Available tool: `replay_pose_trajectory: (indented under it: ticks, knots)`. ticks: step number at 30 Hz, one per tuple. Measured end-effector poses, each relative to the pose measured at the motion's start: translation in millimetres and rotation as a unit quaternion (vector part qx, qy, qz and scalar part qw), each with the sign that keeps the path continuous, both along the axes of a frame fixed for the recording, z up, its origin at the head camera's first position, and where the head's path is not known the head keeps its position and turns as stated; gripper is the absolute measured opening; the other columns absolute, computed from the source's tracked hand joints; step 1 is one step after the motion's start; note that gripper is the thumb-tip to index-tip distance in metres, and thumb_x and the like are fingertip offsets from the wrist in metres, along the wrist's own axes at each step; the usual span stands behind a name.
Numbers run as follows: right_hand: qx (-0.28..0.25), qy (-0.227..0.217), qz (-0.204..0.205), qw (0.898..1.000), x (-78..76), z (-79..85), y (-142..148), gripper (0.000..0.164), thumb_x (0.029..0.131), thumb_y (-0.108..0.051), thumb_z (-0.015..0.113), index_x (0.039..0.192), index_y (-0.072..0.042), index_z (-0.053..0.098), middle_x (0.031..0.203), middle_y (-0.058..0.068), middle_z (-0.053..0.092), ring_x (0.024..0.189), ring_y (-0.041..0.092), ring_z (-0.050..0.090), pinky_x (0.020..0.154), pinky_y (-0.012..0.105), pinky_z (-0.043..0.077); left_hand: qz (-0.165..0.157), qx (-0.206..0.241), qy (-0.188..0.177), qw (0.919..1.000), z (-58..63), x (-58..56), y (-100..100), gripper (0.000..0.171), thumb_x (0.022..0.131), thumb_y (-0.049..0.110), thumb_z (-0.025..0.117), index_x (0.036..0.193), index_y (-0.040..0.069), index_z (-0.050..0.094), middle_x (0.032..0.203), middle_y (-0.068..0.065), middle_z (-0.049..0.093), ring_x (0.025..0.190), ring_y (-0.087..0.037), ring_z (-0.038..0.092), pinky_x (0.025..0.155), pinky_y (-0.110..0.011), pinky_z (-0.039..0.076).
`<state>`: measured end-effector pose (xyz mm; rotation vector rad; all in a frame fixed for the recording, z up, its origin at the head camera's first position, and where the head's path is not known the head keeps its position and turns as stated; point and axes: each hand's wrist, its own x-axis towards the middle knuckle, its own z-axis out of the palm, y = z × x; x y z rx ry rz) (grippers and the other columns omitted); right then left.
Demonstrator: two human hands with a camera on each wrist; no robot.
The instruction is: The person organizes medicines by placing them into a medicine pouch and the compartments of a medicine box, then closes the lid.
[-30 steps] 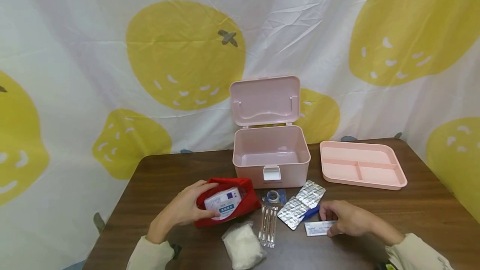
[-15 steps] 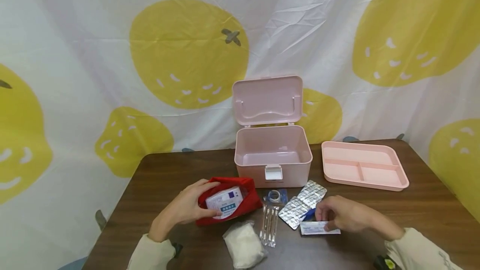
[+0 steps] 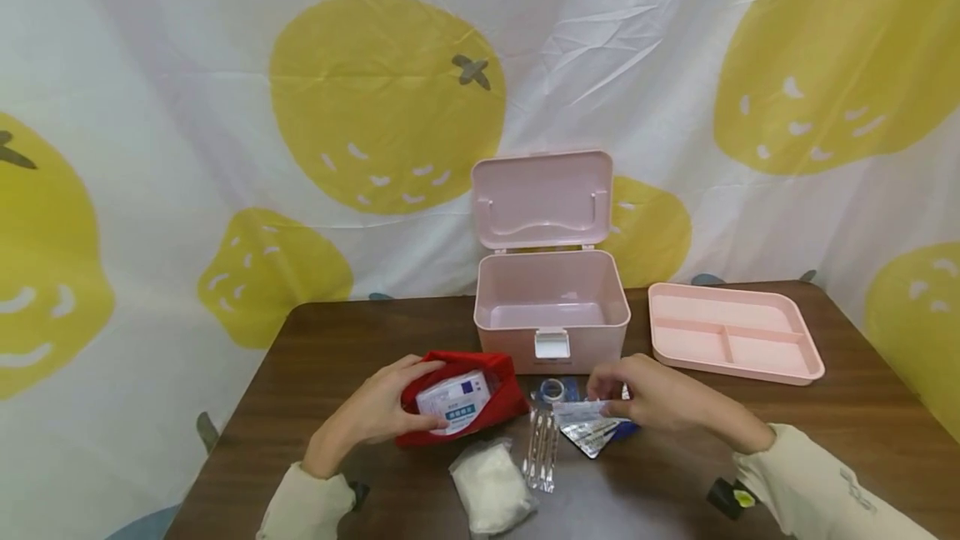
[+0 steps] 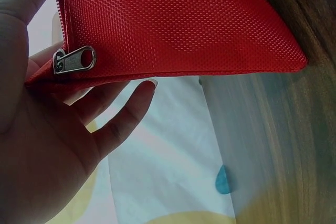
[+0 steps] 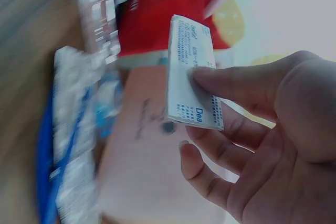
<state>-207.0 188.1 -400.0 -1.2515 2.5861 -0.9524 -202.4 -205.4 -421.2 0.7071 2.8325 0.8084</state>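
Observation:
My left hand [image 3: 375, 413] grips the edge of a red zippered pouch [image 3: 512, 400], thumb on the near side at a white printed box [image 3: 463, 394] inside it. In the left wrist view the zipper pull [image 4: 76, 60] hangs at the pouch's corner, by the palm. My right hand [image 3: 660, 392] pinches a small flat white packet [image 5: 184, 85] with blue print between thumb and fingers. It is raised over silver blister packs [image 3: 588, 438], partly hiding them. A blue object [image 3: 625, 431] lies beside the packs. Wrapped cotton swabs [image 3: 542, 450] lie just left of the packet.
Behind the hands stands a pink box [image 3: 506, 351] with its lid up. A pink divided tray [image 3: 688, 327] lies to its right. A tape roll [image 3: 552, 391] sits before the box, and a bagged white gauze pad [image 3: 491, 486] lies nearer me on the brown table [image 3: 405, 498].
The right hand has picked the white packet up off the table and carried it left and forward, over the blister packs. The left hand keeps its hold on the red pouch.

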Motion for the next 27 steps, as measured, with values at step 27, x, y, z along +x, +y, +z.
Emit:
replay_pose_trajectory:
  ticks: [27]
  knots:
    - [-0.033, 0.076, 0.032, 0.996, -16.8, 30.6, -119, 0.015, 0.086, 0.0, 0.068, 0.096, -0.011, 0.073, 0.089, -0.002, 0.069, 0.081, 0.011, 0.061, 0.08, 0.029, 0.053, -0.015, 0.01, 0.025, 0.9995, 0.4, 0.2, 2, 0.073, 0.076, 0.048, 0.082, 0.138, 0.019, 0.057, 0.121, 0.003, 0.058, 0.104, -0.016, 0.057, 0.092, -0.044, 0.052]
